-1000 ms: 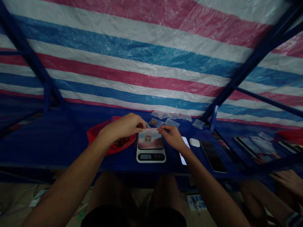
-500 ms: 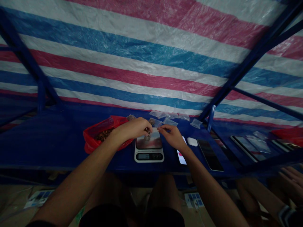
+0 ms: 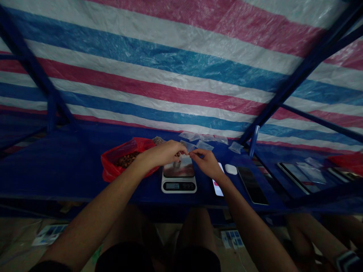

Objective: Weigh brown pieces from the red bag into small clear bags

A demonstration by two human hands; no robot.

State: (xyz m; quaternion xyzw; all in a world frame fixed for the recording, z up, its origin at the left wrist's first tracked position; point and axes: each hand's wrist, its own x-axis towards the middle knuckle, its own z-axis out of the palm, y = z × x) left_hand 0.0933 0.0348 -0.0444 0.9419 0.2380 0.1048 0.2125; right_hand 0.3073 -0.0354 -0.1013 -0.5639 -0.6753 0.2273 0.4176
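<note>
My left hand (image 3: 171,152) curls over the digital scale (image 3: 179,186), its fingers closed around small brown pieces (image 3: 178,154). Below its fingers a small metal cup (image 3: 177,164) stands on the scale's plate. My right hand (image 3: 204,161) has thumb and forefinger pinched together, the tips meeting those of my left hand above the plate's far right corner. What the right fingertips pinch is too small to make out. Left of the scale lies an open red plastic bag (image 3: 109,166) holding many brown pieces (image 3: 127,160), partly behind my left forearm.
Clear plastic bags (image 3: 204,146) lie behind the scale, one filled bag (image 3: 157,140) beside the red bag. Right of my hand are a lit phone (image 3: 217,189), a white earphone case (image 3: 231,169) and a dark phone (image 3: 252,185). Blue posts (image 3: 253,141) frame the table; another person's arm (image 3: 314,234) is at right.
My left hand has lifted slightly off the cup and shifted right, so its fingertips now meet those of my right hand. The right hand has hardly moved.
</note>
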